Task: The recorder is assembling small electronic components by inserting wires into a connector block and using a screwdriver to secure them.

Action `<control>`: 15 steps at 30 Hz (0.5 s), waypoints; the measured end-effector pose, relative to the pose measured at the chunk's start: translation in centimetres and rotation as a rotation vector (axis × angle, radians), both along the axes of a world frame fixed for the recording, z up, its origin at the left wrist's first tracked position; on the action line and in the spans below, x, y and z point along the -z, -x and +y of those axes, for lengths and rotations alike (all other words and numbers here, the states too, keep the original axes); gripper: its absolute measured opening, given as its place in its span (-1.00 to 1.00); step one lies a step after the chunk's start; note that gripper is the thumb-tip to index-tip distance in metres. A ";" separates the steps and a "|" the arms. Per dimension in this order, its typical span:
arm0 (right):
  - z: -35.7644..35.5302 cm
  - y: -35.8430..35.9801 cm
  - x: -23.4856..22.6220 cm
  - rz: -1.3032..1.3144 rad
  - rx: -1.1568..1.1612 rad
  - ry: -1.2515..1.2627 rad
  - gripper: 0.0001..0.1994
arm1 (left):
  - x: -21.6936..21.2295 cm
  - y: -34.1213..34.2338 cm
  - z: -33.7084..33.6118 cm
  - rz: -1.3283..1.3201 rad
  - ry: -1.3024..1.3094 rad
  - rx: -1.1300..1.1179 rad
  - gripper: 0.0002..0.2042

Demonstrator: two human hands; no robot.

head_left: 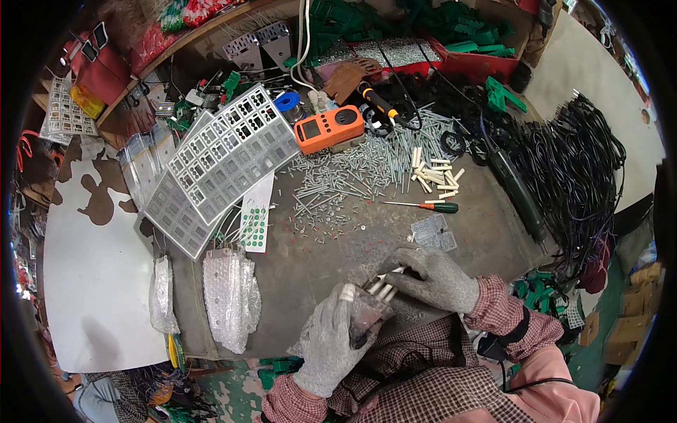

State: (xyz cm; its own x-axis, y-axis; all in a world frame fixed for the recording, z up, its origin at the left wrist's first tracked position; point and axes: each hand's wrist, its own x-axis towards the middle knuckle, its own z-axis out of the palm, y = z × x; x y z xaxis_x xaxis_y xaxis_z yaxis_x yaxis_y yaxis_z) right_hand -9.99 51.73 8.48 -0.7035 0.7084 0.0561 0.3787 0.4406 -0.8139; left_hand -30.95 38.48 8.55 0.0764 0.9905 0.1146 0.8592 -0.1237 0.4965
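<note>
while screws [338,176] litter the grey worktop [300,271], green flooring [596,361] shows below.

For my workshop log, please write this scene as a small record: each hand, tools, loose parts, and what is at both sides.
left hand: grey-gloved hand, holding a small boxy part
right hand: grey-gloved hand, fingers at the white posts on that part; exact grip unclear
tools: red-and-green-handled screwdriver; long dark corded tool
instrument: orange meter with socket
loose parts: metal screws; white tubes
left side: bubble-wrap pouches
right side: black cables
</note>
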 end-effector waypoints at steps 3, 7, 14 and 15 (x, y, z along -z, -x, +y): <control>-0.5 0.0 -3.3 0.128 -0.010 0.006 -0.78 | -1.0 0.4 -0.9 0.059 -0.149 0.039 -0.08; -1.1 0.0 -5.2 0.201 -0.005 -0.031 -0.77 | -2.2 1.1 -1.9 0.135 -0.254 0.119 -0.04; -1.9 -0.3 -6.7 0.237 -0.024 -0.044 -0.81 | -3.6 1.0 -2.3 0.229 -0.254 0.135 -0.06; -2.2 -0.3 -6.9 0.245 -0.006 -0.010 -0.82 | -3.6 0.9 -2.2 0.232 -0.278 0.121 -0.08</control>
State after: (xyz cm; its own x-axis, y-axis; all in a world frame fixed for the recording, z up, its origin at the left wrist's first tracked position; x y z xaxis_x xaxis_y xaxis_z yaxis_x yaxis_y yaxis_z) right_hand -9.67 49.57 15.36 -0.6722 0.7030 0.2320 0.1683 0.4502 -0.8769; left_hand -31.83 36.26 12.13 0.2467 0.9060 0.3439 0.9157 -0.3341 0.2232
